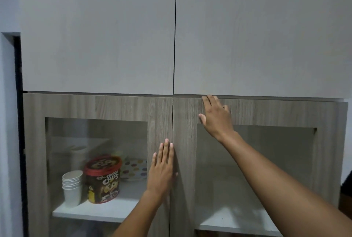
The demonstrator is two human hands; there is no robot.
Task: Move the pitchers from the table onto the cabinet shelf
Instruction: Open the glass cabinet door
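Flatly, both hands (162, 170) on cabinet doors (266, 110)

The light is dim, soft and cool, giving the pale upper cabinet doors (99, 32) a flat bluish-grey cast with faint grain. No hard shadows fall; only a soft one lies beside the left hand (162, 170). The glass door panes (255, 170) look hazy and milky, blurring whatever sits behind them. Wide-angle distortion bows straight edges near the frame borders, and overall detail is slightly smeared.
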